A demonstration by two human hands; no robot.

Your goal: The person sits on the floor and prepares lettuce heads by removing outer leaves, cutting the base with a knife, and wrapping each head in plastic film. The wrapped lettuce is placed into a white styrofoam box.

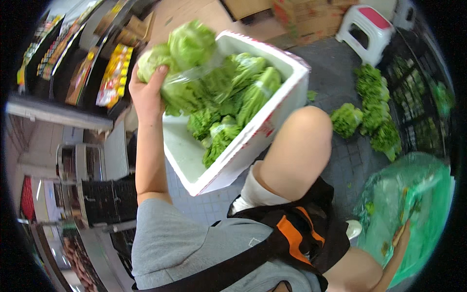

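Observation:
My left hand (147,92) is closed on lettuce (192,45), its thumb pressed against a pale green head, over the far left side of a white foam box (181,163). Clear plastic shows around part of this lettuce. Several banded bunches of leafy greens (260,92) lie inside the box below. At the lower right, my right hand (401,236) grips a fold of a large green plastic bag (433,219). Only part of that hand shows. Small leaf scraps are in or on the bag.
Several green lettuces (374,107) lie on the dark tiled floor at right, beside black crates (418,104) of greens. A white stool (365,34) with a red top and cardboard boxes (311,22) stand behind. Shelves of packaged goods (114,75) line the left. My bent knee (304,141) borders the foam box.

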